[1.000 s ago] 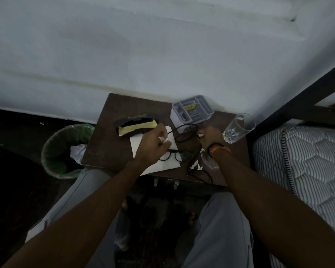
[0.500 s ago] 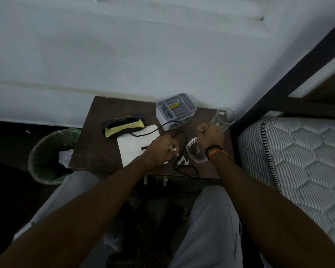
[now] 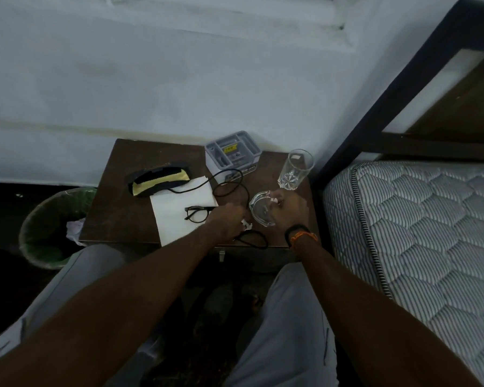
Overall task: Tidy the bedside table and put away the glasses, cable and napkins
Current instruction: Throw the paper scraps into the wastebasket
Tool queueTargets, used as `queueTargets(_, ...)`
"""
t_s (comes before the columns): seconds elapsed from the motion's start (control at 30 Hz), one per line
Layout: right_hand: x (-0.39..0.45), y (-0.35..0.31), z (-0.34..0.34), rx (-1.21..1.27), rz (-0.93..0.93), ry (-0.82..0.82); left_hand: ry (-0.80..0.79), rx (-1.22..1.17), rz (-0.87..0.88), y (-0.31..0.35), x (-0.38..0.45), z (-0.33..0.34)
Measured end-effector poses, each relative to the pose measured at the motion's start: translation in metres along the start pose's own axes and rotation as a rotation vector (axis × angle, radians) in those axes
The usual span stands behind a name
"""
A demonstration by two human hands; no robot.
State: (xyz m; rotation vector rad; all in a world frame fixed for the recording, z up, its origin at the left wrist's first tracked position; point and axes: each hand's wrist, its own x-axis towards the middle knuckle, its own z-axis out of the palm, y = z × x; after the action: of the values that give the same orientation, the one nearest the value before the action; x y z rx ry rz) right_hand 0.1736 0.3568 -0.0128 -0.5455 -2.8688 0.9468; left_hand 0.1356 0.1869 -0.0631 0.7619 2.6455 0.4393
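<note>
Your left hand (image 3: pixel 227 223) sits at the front edge of the table (image 3: pixel 118 208), fingers curled round a small crumpled napkin (image 3: pixel 246 224) that shows white just past your knuckles. Your right hand (image 3: pixel 289 208) holds the far side of a glass bowl (image 3: pixel 259 210), and a white scrap (image 3: pixel 274 200) is pinched at its fingertips over the rim.

The glasses (image 3: pixel 197 213) lie open on a white sheet (image 3: pixel 182 208), just left of your left hand. The black cable (image 3: pixel 231 188) runs from the case (image 3: pixel 160 178) across the sheet, loops in front of the grey box (image 3: pixel 232 153), then passes under your left hand and loops again at the table's front edge.

A tall tumbler (image 3: pixel 295 170) stands behind the bowl, near the bed (image 3: pixel 417 219). A green bin (image 3: pixel 53 227) with paper in it stands on the floor to the table's left.
</note>
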Motion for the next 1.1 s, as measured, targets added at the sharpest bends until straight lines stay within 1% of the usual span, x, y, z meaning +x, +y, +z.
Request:
queueTargets(0.13,0.001,0.002,-0.003,-0.042,-0.025,-0.004,0.098,-0.095,0.007,0.002,-0.004,0.004)
queueTargets(0.27,0.007,-0.004,-0.004,-0.033,-0.056,-0.002,0.264,-0.246,0.032,-0.002,-0.012,-0.009)
queueTargets(0.33,0.01,-0.013,0.001,-0.033,-0.11,-0.015,0.334,-0.324,-0.006,-0.008,-0.024,-0.021)
queueTargets(0.43,0.01,-0.035,0.012,0.031,-0.185,-0.017,0.397,-0.463,-0.03,-0.021,-0.04,-0.037)
queueTargets(0.57,0.003,-0.077,0.041,0.02,-0.336,-0.093,0.474,-0.535,-0.1,-0.05,-0.067,-0.054)
queueTargets(0.73,-0.013,-0.134,0.086,0.024,-0.517,-0.192,0.588,-0.586,-0.286,-0.098,-0.119,-0.074)
queueTargets(0.8,-0.022,-0.164,0.105,0.039,-0.601,-0.215,0.685,-0.597,-0.37,-0.126,-0.147,-0.081)
queueTargets(0.87,-0.034,-0.195,0.125,0.081,-0.675,-0.252,0.755,-0.608,-0.494,-0.156,-0.174,-0.085)
queueTargets(0.97,-0.052,-0.238,0.157,0.103,-0.741,-0.316,0.753,-0.637,-0.655,-0.2,-0.21,-0.085)
queueTargets(1.1,-0.069,-0.283,0.204,0.049,-0.782,-0.385,0.725,-0.771,-0.821,-0.257,-0.24,-0.072)
